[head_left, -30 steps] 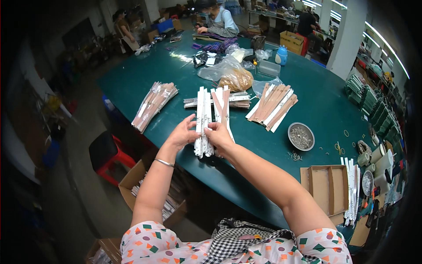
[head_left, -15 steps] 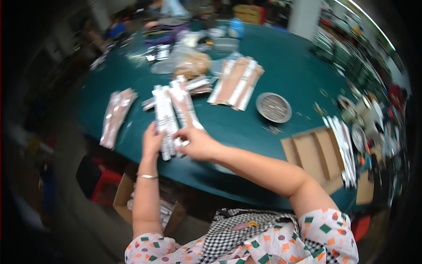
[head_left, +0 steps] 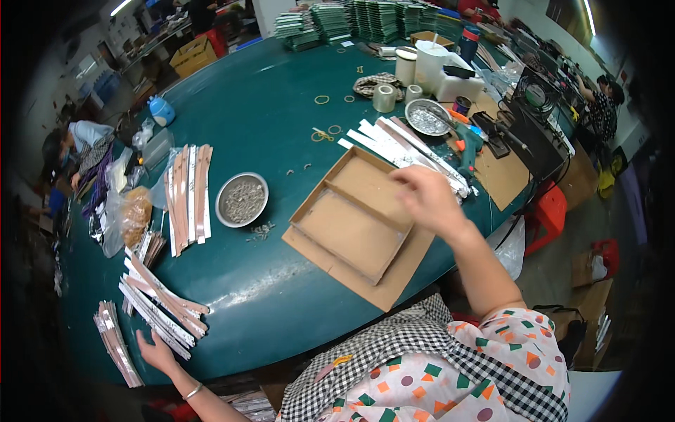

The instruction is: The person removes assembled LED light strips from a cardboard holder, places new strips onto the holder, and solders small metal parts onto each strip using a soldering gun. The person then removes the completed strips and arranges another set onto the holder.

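My left hand is at the front left of the table, thumb and fingers apart, at the near end of a fanned pile of white and pinkish-brown strips. Whether the fingertips touch the strips I cannot tell. Above the right side of a shallow, divided cardboard tray hovers my right hand, its fingers loosely bent, slightly blurred and with nothing visible in them. Just beyond that hand lies a spread of white strips. The tray rests on a flat cardboard sheet.
A metal bowl of small metal pieces stands left of the tray. More strip bundles lie at the left. Tape rolls, a second bowl and a glue gun sit at the right. Green stacks line the far edge.
The view has swung right. My right hand has left the strips at the left and moved over to the cardboard tray. My left hand remains near the strips.
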Tool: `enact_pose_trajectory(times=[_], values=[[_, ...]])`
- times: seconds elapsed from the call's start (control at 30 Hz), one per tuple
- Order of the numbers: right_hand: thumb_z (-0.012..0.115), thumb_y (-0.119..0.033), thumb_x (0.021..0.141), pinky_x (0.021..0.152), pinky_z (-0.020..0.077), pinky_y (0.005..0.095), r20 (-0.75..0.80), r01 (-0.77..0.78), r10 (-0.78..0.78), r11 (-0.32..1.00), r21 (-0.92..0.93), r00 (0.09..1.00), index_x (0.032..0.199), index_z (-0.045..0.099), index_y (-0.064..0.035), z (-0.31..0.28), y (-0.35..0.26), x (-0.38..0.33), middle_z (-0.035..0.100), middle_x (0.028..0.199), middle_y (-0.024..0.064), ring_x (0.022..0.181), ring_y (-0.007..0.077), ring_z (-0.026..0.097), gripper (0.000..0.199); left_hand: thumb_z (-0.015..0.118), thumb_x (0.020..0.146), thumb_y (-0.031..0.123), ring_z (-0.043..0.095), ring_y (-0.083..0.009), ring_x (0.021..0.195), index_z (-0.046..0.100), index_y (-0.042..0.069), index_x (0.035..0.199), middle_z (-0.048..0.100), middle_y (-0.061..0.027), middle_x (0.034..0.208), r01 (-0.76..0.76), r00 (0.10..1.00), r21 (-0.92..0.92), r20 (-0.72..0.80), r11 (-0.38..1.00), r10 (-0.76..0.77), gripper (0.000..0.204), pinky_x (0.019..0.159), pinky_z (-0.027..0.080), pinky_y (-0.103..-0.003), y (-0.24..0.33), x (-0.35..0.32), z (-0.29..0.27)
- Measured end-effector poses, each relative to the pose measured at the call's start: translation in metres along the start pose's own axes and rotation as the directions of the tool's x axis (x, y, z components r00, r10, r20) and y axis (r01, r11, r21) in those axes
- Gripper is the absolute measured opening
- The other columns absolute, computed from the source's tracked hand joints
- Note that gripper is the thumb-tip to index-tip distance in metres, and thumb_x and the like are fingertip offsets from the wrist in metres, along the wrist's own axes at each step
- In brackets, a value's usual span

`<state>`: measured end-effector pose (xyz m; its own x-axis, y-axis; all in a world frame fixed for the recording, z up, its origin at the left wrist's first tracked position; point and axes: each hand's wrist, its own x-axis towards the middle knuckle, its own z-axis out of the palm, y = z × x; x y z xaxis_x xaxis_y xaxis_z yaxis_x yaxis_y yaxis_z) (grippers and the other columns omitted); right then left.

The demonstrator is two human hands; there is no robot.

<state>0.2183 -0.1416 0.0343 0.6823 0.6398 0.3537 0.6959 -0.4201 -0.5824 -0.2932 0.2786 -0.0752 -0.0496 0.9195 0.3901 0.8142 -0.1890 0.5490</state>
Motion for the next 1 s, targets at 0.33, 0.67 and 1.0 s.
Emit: enact_pose_trajectory(times=[0.33,0.67,1.0], values=[[0.078,-0.009,0.071,0.086,0.0522,0.0429,0.006,-0.083,0.095,0.900,-0.427,0.995,0.101,0.067,-0.0013,-0.012,0.091,0.019,0.067,0.097,0.0168,0.097,0.0349,0.062,0.032,0.081,0.068,0.015,0.058,-0.0339,0.110,0.068,0.006,0.107,0.066,-0.0111,0.114,-0.670,0.183,-0.693,0.194,0.266,0.964,0.042,0.092,0.046,-0.044,0.347,-0.205,0.024],[0.083,-0.018,0.068,0.079,0.0562,0.0447,0.255,-0.090,0.252,0.853,-0.513,0.934,0.090,0.070,-0.0014,-0.012,0.095,0.040,0.069,0.092,0.0191,0.094,0.0355,0.068,0.030,0.078,0.075,0.017,0.058,-0.0272,0.080,0.068,0.007,0.104,0.062,-0.0075,0.081,-0.543,-0.192,-0.820,0.329,0.179,0.925,0.032,0.083,0.044,-0.041,0.362,-0.240,0.045],[0.075,-0.011,0.063,0.082,0.0569,0.0410,0.444,-0.146,0.436,0.823,-0.549,0.783,0.097,0.072,-0.0024,-0.016,0.086,0.079,0.070,0.101,0.0207,0.099,0.0344,0.069,0.034,0.078,0.073,0.011,0.057,-0.0278,0.074,0.070,0.005,0.099,0.061,-0.0086,0.077,-0.455,-0.086,-0.860,0.302,0.232,0.950,0.028,0.073,0.045,-0.038,0.361,-0.244,0.050]])
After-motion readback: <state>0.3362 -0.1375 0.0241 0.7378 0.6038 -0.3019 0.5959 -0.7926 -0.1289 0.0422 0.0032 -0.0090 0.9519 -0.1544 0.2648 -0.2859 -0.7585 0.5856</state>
